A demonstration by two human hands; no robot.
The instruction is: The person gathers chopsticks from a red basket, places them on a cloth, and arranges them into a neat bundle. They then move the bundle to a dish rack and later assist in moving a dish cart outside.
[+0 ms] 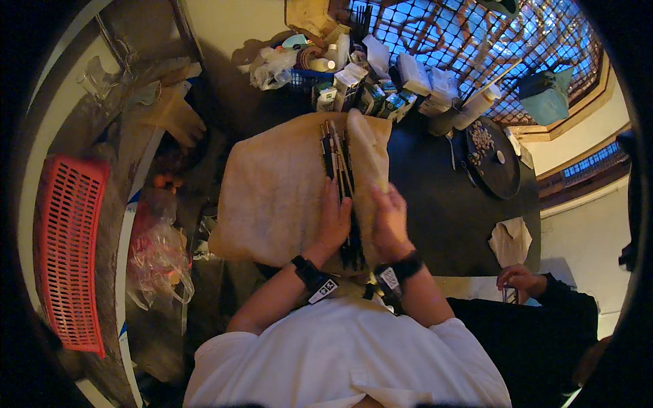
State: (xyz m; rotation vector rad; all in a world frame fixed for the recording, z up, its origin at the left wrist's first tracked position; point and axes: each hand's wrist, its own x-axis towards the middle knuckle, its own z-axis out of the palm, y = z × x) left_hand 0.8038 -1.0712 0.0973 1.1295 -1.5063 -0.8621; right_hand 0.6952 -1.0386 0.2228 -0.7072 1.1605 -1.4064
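A tan cloth (275,188) lies spread on the dark table in front of me. Along its right part runs a bundle of slim dark sticks with paler sections (334,150), probably chopsticks. My left hand (334,219) rests against the bundle's left side, its thumb towards the sticks; whether it grips them is unclear. The cloth's right edge is folded into a thick roll (363,145) beside the sticks. My right hand (392,219) holds the near part of that roll, fingers curled at its outer side. The near ends of the sticks lie between my wrists.
Cartons (349,84) and a blue basket (306,77) crowd the table's back. A round dark tray (502,176) with small pale pieces stands right, near a crumpled brown sheet (510,242). Another person's hand (520,280) is at lower right. A red plastic basket (74,255) stands left.
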